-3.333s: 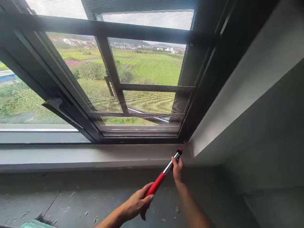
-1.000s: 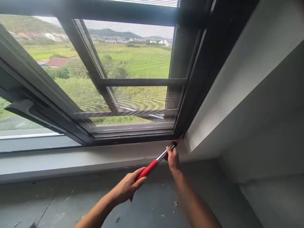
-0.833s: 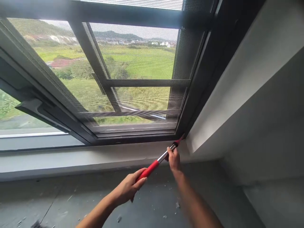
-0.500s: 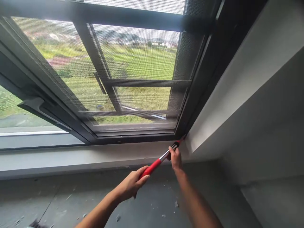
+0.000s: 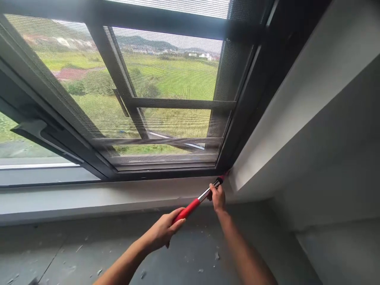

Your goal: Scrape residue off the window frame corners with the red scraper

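Note:
A long tool (image 5: 193, 205) with a red grip, a shiny metal shaft and a black and red head runs diagonally up to the right. My left hand (image 5: 164, 230) is wrapped round its red grip at the lower end. Higher up, my right hand (image 5: 218, 197) grips the metal shaft just below the head. The tool's tip reaches the bottom right corner of the dark window frame (image 5: 166, 174), where frame, sill and side wall meet. That tip is small and dark, so its exact kind cannot be made out.
The white sill (image 5: 89, 198) runs below the window. A window handle (image 5: 44, 136) sticks out at the left. An insect screen (image 5: 178, 79) covers the opening, with fields behind it. At right stands the pale side wall (image 5: 285, 114). Bits of debris (image 5: 217, 255) lie on the grey floor.
The view has shifted slightly, so the window sits a little further left. Both hands keep their hold, and the tool's tip stays at the frame corner.

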`<state>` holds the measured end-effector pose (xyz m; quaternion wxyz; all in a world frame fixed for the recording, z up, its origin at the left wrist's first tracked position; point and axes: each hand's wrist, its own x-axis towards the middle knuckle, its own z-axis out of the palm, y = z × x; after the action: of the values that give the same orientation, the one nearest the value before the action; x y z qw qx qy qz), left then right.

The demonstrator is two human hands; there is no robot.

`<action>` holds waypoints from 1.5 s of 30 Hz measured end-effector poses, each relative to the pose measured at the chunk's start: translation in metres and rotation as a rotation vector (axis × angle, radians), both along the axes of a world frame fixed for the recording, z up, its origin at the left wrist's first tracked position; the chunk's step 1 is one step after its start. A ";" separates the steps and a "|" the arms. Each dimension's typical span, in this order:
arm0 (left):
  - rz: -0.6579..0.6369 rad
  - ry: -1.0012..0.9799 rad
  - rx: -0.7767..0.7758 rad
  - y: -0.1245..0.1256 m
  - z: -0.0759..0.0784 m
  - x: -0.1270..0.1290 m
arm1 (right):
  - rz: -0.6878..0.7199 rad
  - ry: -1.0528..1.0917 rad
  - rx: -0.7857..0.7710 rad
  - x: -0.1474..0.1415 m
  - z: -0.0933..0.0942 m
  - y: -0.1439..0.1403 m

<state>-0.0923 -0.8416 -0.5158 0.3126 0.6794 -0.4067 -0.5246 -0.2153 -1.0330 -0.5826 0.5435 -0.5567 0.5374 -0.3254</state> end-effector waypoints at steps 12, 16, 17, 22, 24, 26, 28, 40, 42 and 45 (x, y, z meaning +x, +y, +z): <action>0.002 0.008 0.008 0.008 -0.014 0.002 | -0.025 -0.037 0.002 0.003 -0.010 0.004; -0.001 0.022 -0.021 0.009 -0.022 0.007 | -0.021 -0.021 0.014 0.005 -0.009 0.003; -0.003 0.036 -0.028 0.009 -0.024 0.008 | -0.030 -0.017 0.010 0.006 -0.009 0.003; 0.013 0.059 -0.039 0.010 -0.028 0.009 | 0.003 -0.026 0.012 0.006 -0.008 0.003; 0.004 0.042 -0.046 0.010 -0.027 0.008 | 0.006 -0.025 0.016 0.005 -0.008 0.003; 0.000 0.040 -0.043 0.010 -0.026 0.008 | -0.001 -0.024 0.015 0.005 -0.008 0.003; 0.003 0.045 -0.034 0.009 -0.024 0.008 | -0.003 -0.025 0.017 0.005 -0.008 0.003; -0.015 0.052 -0.025 0.001 -0.014 0.009 | -0.034 -0.008 -0.006 0.007 -0.009 -0.001; -0.007 0.062 -0.003 0.003 -0.012 0.011 | -0.035 -0.011 -0.014 0.008 -0.009 0.001; -0.004 0.049 -0.018 0.005 -0.011 0.013 | -0.037 -0.021 -0.013 0.010 -0.009 0.003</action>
<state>-0.0797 -0.8364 -0.5263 0.3275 0.6627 -0.4048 -0.5382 -0.2051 -1.0295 -0.5912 0.5392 -0.5467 0.5398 -0.3449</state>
